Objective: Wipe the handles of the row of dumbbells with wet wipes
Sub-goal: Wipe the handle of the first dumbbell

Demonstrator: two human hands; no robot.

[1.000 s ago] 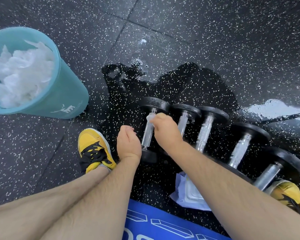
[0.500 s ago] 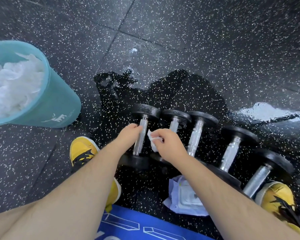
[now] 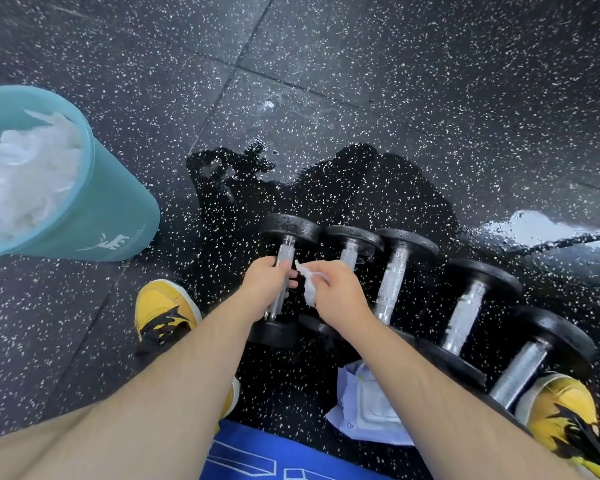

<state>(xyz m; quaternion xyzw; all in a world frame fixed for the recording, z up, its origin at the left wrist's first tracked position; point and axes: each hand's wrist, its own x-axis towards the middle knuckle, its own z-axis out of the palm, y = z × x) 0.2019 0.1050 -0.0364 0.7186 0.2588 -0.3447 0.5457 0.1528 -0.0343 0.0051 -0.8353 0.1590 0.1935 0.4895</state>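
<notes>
Nearest, a blue mat [image 3: 274, 459] with white markings lies at the lower edge. Just beyond it a wet-wipe pack [image 3: 368, 410] rests flat on the floor, partly hidden by the right forearm. A yellow-and-black left shoe [image 3: 160, 313] and right shoe [image 3: 565, 420] stand at either side.

The left hand [image 3: 267, 289] curls its fingers round the knurled handle [image 3: 286, 252] of the leftmost dumbbell [image 3: 290, 228]. The right hand [image 3: 340, 296], just beside it, pinches a crumpled wet wipe [image 3: 309, 285] between thumb and fingers. The wipe hangs close to that handle (whether it touches cannot be told).

The row of dumbbells [image 3: 394, 278], five in all, lies side by side on a wet, darker patch of floor. Farther left, a teal bin [image 3: 118, 216] holds a heap of crumpled white tissue [image 3: 25, 181]. Speckled black rubber floor tiles [image 3: 361, 81] fill the far field.
</notes>
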